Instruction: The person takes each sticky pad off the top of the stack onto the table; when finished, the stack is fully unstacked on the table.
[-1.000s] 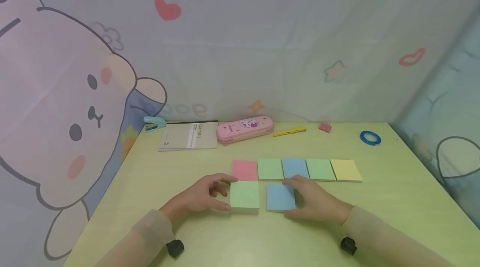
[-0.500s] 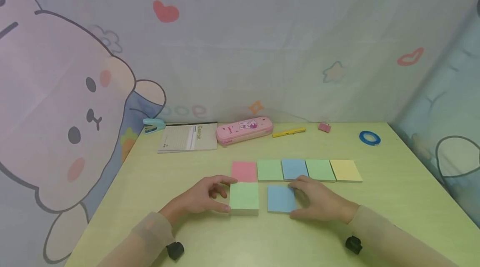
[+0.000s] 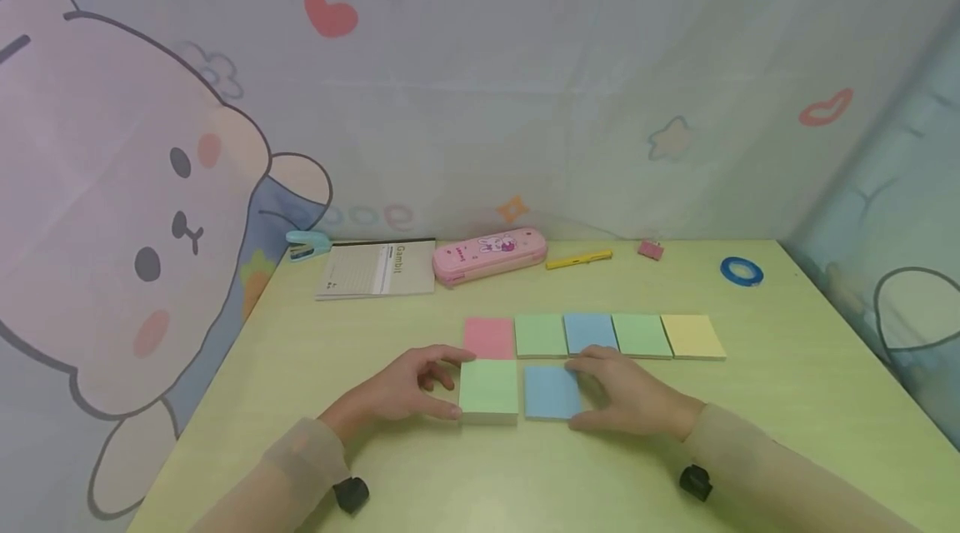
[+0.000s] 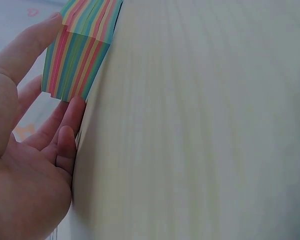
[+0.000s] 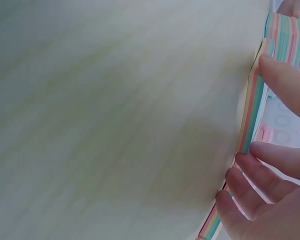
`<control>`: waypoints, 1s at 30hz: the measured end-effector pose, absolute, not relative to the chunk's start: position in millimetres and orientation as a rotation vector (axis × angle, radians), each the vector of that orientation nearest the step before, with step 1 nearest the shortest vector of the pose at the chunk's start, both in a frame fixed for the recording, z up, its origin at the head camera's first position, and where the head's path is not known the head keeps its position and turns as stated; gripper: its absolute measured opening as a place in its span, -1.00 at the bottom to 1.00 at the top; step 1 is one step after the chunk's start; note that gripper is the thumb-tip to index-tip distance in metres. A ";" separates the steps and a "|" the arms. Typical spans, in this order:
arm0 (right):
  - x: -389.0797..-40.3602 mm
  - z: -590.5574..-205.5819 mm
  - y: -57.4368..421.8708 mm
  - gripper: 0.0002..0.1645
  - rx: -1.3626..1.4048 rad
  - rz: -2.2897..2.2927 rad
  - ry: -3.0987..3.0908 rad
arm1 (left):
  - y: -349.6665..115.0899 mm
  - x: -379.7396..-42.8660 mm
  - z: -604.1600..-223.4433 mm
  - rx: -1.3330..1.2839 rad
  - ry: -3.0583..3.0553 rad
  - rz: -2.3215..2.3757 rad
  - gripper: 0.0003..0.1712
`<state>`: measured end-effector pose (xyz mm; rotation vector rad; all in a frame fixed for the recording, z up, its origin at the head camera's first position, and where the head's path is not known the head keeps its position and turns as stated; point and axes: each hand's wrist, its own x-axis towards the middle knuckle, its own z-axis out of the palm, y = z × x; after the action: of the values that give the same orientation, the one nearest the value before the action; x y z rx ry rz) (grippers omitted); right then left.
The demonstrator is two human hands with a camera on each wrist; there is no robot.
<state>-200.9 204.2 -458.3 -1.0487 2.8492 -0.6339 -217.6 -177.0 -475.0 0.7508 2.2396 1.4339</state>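
Observation:
In the head view, my left hand (image 3: 416,383) grips the left side of a thick sticky note stack (image 3: 488,390) with a green top, thumb at its near corner and index finger at the far one. Its striped, many-coloured side (image 4: 75,65) shows in the left wrist view. My right hand (image 3: 637,396) holds a thinner blue-topped sticky note pad (image 3: 552,393) by its right side between thumb and fingers. That pad lies flat just right of the stack, with a narrow gap between them. In the right wrist view the pad's striped edge (image 5: 252,107) runs between thumb and fingers.
Behind the hands lies a row of sticky note pads: pink (image 3: 488,337), green (image 3: 540,336), blue (image 3: 590,333), another green (image 3: 641,336) and yellow (image 3: 693,336). Farther back are a stapler (image 3: 308,245), notebook (image 3: 378,269), pink pencil case (image 3: 490,256), yellow pen (image 3: 579,259), binder clip (image 3: 650,250) and blue tape roll (image 3: 742,271).
My right hand drew back slightly to the right, then came left. The blue pad has slid left, closer to the green-topped stack. My left hand and the stack have stayed put.

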 end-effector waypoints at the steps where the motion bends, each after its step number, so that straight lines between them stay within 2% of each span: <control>1: -201.2 -458.2 203.3 -0.08 -1.051 -0.636 2.848 | -177.1 -217.6 -475.0 0.752 2.239 1.434 -0.19; 30: -205.7 -453.9 197.0 -0.09 -1.073 -0.605 2.854 | -177.7 -218.1 -475.6 0.750 2.219 1.454 -0.20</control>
<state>-205.7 197.0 -453.9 -1.0729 2.8542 -0.6053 -218.1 -177.7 -475.6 0.7497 2.2194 1.4544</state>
